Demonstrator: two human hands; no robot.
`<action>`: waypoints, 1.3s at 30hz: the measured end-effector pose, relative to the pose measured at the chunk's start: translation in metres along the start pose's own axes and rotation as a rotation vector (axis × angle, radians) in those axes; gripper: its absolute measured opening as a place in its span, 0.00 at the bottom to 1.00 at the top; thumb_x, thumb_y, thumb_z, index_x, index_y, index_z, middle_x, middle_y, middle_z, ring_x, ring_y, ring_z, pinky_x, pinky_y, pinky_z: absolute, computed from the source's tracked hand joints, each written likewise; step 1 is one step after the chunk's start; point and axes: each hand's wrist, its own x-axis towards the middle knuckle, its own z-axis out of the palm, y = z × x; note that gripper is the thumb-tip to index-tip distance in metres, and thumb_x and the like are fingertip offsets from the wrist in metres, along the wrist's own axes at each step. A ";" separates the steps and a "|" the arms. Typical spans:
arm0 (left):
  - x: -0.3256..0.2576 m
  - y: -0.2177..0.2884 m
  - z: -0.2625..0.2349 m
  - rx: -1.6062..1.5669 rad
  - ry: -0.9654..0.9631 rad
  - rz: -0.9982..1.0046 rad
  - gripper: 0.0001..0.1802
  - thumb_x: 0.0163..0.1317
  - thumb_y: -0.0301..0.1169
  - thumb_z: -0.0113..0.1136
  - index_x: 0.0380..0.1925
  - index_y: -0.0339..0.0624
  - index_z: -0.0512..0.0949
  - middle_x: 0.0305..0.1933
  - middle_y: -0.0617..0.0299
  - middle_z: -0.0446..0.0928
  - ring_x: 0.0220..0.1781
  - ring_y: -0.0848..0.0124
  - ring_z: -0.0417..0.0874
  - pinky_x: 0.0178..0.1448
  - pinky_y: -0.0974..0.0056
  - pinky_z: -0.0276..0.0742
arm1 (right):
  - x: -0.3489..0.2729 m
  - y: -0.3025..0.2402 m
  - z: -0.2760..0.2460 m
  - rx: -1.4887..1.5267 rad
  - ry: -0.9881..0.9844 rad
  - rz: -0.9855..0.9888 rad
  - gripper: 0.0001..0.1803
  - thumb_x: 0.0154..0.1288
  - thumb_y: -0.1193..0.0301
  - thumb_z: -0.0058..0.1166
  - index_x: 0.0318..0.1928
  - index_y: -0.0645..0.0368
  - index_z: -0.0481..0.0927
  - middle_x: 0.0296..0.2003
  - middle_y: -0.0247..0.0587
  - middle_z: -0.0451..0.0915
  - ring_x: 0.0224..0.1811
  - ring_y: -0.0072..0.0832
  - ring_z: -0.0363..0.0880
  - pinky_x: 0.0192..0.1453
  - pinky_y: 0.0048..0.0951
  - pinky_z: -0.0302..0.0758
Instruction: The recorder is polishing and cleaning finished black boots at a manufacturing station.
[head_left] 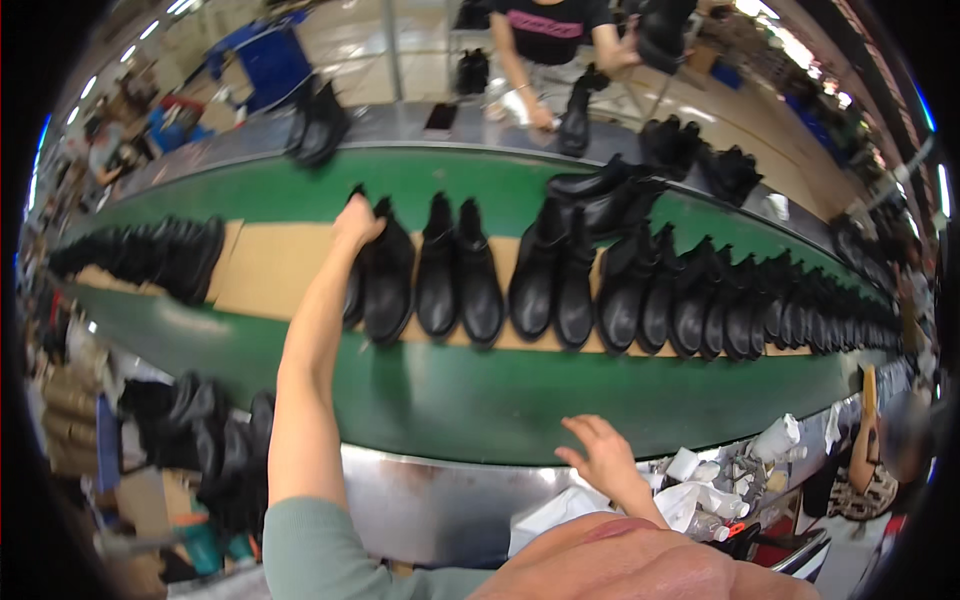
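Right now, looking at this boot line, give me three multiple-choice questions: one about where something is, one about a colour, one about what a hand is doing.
1. Where is the left hand?
A. On the top of a black boot at the left end of the centre row
B. On the metal edge nearest the person
C. In a cardboard box

2. What colour is the conveyor belt?
A. Blue
B. Green
C. Red

3. What is the right hand doing?
A. Gripping a boot
B. Holding a brush
C. Open, holding nothing, at the near belt edge

Answers:
1. A, the outstretched arm ends with the fingers on the boot's opening.
2. B, green shows on both sides of the tan strip under the boots.
3. C, its fingers are spread and nothing is in it.
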 end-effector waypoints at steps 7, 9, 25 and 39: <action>0.011 0.004 0.003 0.288 0.038 0.114 0.15 0.46 0.32 0.60 0.36 0.43 0.81 0.40 0.50 0.82 0.45 0.53 0.83 0.48 0.54 0.80 | 0.038 0.007 0.000 -0.040 -0.065 0.044 0.23 0.60 0.64 0.58 0.54 0.59 0.74 0.50 0.47 0.74 0.52 0.45 0.74 0.53 0.42 0.74; 0.005 -0.005 -0.001 0.238 0.024 0.122 0.16 0.47 0.31 0.58 0.39 0.44 0.81 0.39 0.48 0.82 0.44 0.52 0.82 0.48 0.53 0.78 | 0.045 0.007 0.003 -0.015 -0.078 0.031 0.23 0.60 0.64 0.58 0.54 0.59 0.74 0.50 0.47 0.74 0.52 0.45 0.74 0.53 0.41 0.74; -0.278 0.023 -0.146 0.412 -0.016 0.920 0.09 0.30 0.28 0.59 0.18 0.46 0.75 0.18 0.62 0.67 0.26 0.60 0.73 0.31 0.56 0.68 | 0.025 0.022 0.023 0.300 -0.063 -0.001 0.22 0.60 0.62 0.59 0.52 0.59 0.75 0.44 0.47 0.78 0.44 0.43 0.78 0.48 0.38 0.75; -0.445 0.002 -0.086 0.065 -0.695 1.351 0.06 0.42 0.33 0.59 0.18 0.44 0.76 0.25 0.65 0.73 0.35 0.69 0.76 0.40 0.64 0.70 | -0.054 -0.027 0.077 0.321 -0.427 -0.056 0.28 0.68 0.53 0.47 0.55 0.65 0.71 0.49 0.58 0.75 0.51 0.54 0.74 0.54 0.45 0.72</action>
